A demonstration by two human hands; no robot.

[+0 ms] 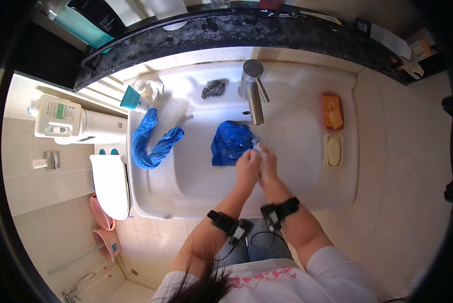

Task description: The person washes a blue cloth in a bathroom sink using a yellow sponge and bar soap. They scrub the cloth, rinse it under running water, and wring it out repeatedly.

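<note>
Over the white washbasin (291,163), my left hand (247,166) and my right hand (268,163) press together, fingers curled around a pale, soapy piece of fabric (255,142). Most of that fabric is hidden inside my hands, and whether it joins the blue cloth cannot be told. A wet, crumpled blue cloth (230,142) with spots of lather lies on the basin floor, just beyond my left hand. To the left, a twisted blue cloth (147,147) rests in a U shape on the basin's ledge. Above the basin stands a metal single-lever faucet (253,91).
On the right ledge sit an orange soap dish (333,111) and a pale dish with a soap bar (333,150). A dark scouring pad (214,89) lies behind the basin, and a teal-capped tube (133,100) at left. A black stone shelf (211,34) runs along the back.
</note>
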